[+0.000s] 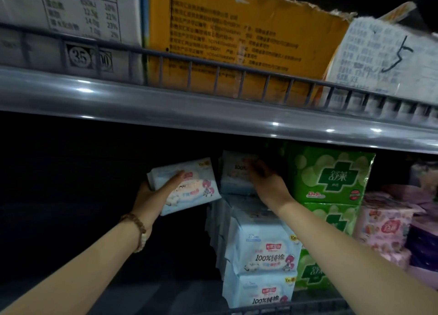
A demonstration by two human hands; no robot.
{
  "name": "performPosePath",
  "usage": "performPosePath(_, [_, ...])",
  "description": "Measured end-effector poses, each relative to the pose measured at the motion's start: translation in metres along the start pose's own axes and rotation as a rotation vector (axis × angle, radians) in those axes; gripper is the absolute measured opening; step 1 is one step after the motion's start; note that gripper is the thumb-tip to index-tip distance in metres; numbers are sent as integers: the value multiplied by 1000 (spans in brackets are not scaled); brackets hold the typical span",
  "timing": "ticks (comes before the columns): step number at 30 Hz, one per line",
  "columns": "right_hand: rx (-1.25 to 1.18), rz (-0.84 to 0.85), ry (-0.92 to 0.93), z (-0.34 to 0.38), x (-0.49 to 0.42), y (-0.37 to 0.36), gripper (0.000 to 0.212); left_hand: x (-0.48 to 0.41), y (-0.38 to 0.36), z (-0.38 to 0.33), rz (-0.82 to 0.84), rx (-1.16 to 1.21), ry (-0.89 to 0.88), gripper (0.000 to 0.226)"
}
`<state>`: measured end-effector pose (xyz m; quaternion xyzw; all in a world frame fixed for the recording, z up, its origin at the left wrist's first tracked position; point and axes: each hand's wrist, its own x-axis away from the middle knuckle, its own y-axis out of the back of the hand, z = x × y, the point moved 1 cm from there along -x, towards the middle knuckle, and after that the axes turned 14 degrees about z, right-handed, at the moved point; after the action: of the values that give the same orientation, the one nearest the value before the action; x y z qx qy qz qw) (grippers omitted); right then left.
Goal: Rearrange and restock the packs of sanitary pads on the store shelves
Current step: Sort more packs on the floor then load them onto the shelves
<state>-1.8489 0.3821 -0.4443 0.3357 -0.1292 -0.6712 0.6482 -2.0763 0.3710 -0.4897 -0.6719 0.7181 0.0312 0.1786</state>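
My left hand [154, 193] grips a light-blue pack of pads [189, 184], held tilted in the air in front of the dark shelf bay. My right hand [265, 179] reaches in over the top pack [233, 175] of a stack of the same light-blue packs [258, 253]. Its fingers lie against that pack's front and upper edge. Whether they curl round it is hard to tell in the dim light. The stack stands at the middle of the lower shelf, several packs high.
Green pad packs [331, 175] are stacked right of the blue stack, with pink packs [384, 229] and purple ones [422, 243] further right. The bay left of the stack is dark. Above, a grey shelf rail [213, 115] carries a white carton [71, 13], a torn yellow carton [237, 42] and another white one [388, 58].
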Motion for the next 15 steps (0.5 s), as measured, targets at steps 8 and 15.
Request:
performPosePath(8, [155, 24, -61, 2, 4, 5, 51, 7, -6, -4, 127, -48, 0, 73])
performPosePath(15, [45, 75, -87, 17, 16, 20, 59, 20, -20, -29, 213, 43, -90, 89])
